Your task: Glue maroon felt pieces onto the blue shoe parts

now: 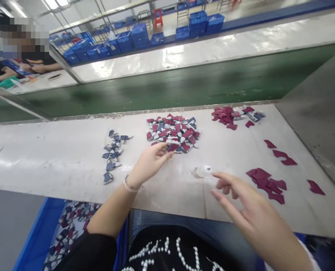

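Holding a maroon fabric scrap [172, 147] between its fingertips, the left hand [149, 165] sat at the near edge of the mixed pile [173, 131]; the right hand [239, 199] hung open, fingers spread, over the desk [71, 165].

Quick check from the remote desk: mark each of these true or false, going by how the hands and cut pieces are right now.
1. The left hand pinches a red cut piece at the edge of the mixed pile. True.
2. The right hand grips the clear round object. False: its fingers are spread and hold nothing.
3. The grey-blue pieces lie to the left of the mixed pile. True.
4. The blue crate below the bench edge is empty. False: it holds many cut pieces.
5. A bracelet is on the right wrist. False: it is on the left wrist.
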Action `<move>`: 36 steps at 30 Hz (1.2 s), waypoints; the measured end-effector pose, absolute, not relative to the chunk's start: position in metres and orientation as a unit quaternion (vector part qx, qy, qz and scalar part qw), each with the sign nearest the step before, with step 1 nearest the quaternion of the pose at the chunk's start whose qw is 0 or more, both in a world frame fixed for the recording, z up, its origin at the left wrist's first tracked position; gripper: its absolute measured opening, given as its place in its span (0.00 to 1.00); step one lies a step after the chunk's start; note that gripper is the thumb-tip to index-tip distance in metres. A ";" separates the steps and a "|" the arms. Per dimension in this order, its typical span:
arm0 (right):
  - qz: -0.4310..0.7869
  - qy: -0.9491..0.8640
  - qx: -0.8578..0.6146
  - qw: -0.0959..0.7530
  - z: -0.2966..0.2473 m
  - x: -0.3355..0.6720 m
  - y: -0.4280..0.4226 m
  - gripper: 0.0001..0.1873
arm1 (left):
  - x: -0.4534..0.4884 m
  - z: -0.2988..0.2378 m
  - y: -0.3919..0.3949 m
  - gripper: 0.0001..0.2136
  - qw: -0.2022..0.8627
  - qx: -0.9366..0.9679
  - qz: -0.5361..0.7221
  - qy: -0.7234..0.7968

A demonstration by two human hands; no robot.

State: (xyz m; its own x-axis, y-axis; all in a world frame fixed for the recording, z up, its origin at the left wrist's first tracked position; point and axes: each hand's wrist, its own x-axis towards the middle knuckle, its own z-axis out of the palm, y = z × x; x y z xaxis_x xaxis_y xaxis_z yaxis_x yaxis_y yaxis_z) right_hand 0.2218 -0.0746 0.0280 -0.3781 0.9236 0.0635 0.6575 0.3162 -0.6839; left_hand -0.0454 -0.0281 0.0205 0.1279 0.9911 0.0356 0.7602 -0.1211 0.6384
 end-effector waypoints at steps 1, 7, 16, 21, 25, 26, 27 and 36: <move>0.280 -0.763 -0.533 0.234 0.024 0.228 -0.070 0.18 | -0.058 0.024 -0.015 0.21 0.224 0.710 0.221 0.629; 0.356 -0.724 -0.542 0.237 -0.010 0.231 -0.042 0.25 | -0.146 0.027 0.014 0.13 0.104 0.653 0.148 0.736; 0.479 -0.696 -0.475 0.246 -0.016 0.207 -0.030 0.26 | -0.176 0.030 0.008 0.10 0.178 0.607 0.183 0.753; 0.546 -0.607 -0.515 0.260 0.018 0.220 -0.055 0.29 | -0.116 0.024 -0.038 0.15 0.368 0.604 0.270 0.654; 0.566 -0.599 -0.509 0.247 0.035 0.231 -0.063 0.17 | -0.048 -0.003 -0.074 0.27 0.674 0.413 0.367 0.490; 0.566 -0.600 -0.506 0.250 0.036 0.235 -0.065 0.16 | -0.035 -0.009 -0.080 0.26 0.717 0.369 0.367 0.465; 0.568 -0.597 -0.505 0.255 0.036 0.239 -0.068 0.16 | -0.023 -0.013 -0.084 0.24 0.742 0.339 0.362 0.451; 0.467 -0.664 -0.479 0.335 0.052 0.272 -0.109 0.21 | 0.002 -0.006 -0.103 0.30 0.633 0.418 0.404 0.512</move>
State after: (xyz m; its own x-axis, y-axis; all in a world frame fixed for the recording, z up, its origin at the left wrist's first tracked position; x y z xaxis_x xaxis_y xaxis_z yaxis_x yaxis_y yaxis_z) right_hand 0.2723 -0.1089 0.0515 -0.3175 0.9483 -0.0023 0.3224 0.1056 -0.9407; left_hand 0.0020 -0.1028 -0.0059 0.1510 0.9384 -0.3107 -0.0838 0.3254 0.9419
